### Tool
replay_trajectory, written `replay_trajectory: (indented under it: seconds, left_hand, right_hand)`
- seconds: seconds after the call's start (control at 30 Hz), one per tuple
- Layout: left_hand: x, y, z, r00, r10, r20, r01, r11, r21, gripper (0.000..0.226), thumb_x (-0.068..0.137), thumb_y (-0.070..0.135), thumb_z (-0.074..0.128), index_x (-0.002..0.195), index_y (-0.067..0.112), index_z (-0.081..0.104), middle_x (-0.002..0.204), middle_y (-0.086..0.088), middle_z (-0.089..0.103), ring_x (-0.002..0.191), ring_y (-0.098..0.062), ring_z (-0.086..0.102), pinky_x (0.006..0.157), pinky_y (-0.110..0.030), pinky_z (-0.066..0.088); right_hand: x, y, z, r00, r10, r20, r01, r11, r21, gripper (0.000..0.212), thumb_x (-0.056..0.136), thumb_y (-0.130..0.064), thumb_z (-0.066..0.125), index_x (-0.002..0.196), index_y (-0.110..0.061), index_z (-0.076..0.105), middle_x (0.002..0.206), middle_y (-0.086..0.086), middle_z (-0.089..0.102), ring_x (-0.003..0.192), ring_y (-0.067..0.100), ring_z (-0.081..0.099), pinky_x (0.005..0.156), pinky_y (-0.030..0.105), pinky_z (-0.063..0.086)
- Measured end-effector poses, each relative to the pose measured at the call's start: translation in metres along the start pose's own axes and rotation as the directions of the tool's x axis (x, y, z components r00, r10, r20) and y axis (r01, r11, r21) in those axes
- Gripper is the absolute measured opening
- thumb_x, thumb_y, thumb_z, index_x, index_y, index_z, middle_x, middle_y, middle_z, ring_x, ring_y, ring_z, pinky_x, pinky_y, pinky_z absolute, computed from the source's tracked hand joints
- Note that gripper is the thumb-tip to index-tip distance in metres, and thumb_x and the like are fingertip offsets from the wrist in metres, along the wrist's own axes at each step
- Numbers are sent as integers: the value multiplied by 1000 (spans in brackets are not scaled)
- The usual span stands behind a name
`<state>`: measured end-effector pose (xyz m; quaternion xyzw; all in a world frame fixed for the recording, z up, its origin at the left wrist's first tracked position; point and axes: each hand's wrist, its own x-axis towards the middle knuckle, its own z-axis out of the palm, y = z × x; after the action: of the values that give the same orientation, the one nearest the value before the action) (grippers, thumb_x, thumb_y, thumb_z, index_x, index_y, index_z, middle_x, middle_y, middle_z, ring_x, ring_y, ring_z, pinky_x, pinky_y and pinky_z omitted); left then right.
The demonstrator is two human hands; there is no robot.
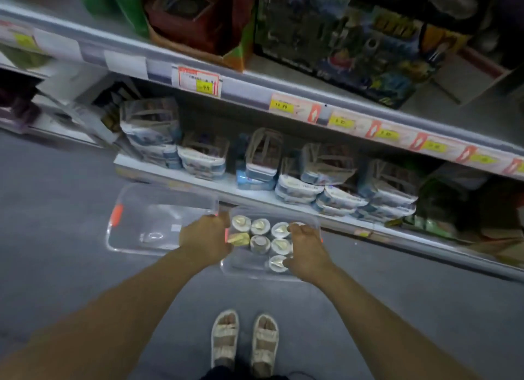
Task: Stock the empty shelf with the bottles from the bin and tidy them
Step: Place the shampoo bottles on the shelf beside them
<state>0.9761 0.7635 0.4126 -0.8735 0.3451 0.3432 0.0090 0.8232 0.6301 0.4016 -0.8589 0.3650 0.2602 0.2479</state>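
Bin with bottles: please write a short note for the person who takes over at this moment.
Left hand grips the left rim of the clear bin; right hand reaches in and curls over the bottles on its right side. The bin is low, near the floor in front of the bottom shelf. Its lid lies to the left. Done: lid off. Left: all the stocking and tidying.

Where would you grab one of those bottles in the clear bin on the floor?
By its cap and neck, coming straight down from above. The bottles stand upright, packed side by side in the bin, so only their round tops show and their sides are walled off by neighbours. The right hand is over them on that side.
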Motion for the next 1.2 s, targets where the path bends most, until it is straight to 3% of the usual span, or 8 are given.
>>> replay_trajectory:
  seconds: [0.23, 0.5, 0.73, 0.97, 1.2]
  left_hand:
    - [60, -12, 104, 996, -61, 59, 64, 997, -37, 47, 83, 37, 64, 124, 25, 45, 122, 0, 57, 110, -25, 58, 86, -36, 49]
    - [153, -29, 223, 992, -112, 53, 113, 993, -18, 58, 85, 34, 65, 135, 23, 37, 132, 0, 49, 121, -23, 50, 89, -38, 47]
    - [229, -56, 296, 992, -117, -44, 119, 993, 29, 62, 84, 33, 67, 136, 18, 36, 133, -3, 45, 124, -24, 42, 91, -36, 43]
    - [280, -72, 337, 978, -11, -209, 34, 994, 108, 50, 85, 29, 64, 129, 15, 47, 129, -3, 53, 120, -25, 44, 91, -33, 39]
    - [310, -60, 352, 973, 101, -205, -34, 951, 307, 35, 92, 29, 56, 124, 16, 49, 118, -5, 60, 112, -24, 51, 88, -31, 37]
  right_hand:
    - [68, 31, 87, 998, 13, 56, -14, 1000, 26, 74, 82, -14, 67, 145, -11, 29, 144, 13, 34, 134, 31, 31, 107, 36, 34]
    - [166, 65, 185, 997, -21, 77, 15, 997, 71, 66, 82, -14, 66, 139, -14, 34, 138, 11, 39, 130, 29, 33, 100, 35, 40]
    - [240, 79, 247, 998, -44, 41, 40, 995, 90, 68, 79, -12, 68, 139, -14, 35, 135, 12, 42, 128, 28, 35, 100, 33, 37]
    - [282, 83, 281, 990, -119, -72, 125, 988, 95, 65, 80, -16, 70, 137, -13, 39, 138, 9, 42, 128, 27, 34, 102, 33, 35]
    - [301, 92, 299, 975, -157, -156, 168, 984, 64, 65, 80, -17, 69, 138, -13, 39, 138, 9, 43, 127, 26, 34, 105, 29, 29]
